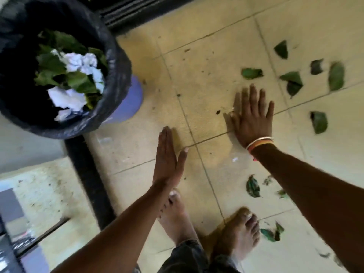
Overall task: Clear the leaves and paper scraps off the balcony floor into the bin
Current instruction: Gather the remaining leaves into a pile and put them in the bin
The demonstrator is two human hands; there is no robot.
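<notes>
The bin (118, 75) stands at the top left, lined with a black bag, and holds green leaves (76, 80) and crumpled white paper (66, 98). Several green leaves (291, 79) lie scattered on the yellow tiled floor (206, 56) at the right. More leaves (252, 187) lie near my bare feet. My left hand (167, 156) is empty, fingers straight, held edge-on over the floor. My right hand (252, 117) is spread flat with fingers straight, empty, just left of the scattered leaves.
A black sill (86, 174) runs along the floor's left edge beneath the bin. A dark door track (137, 10) lies at the top. My bare feet (238, 233) stand at the bottom centre. Small dirt specks dot the tiles.
</notes>
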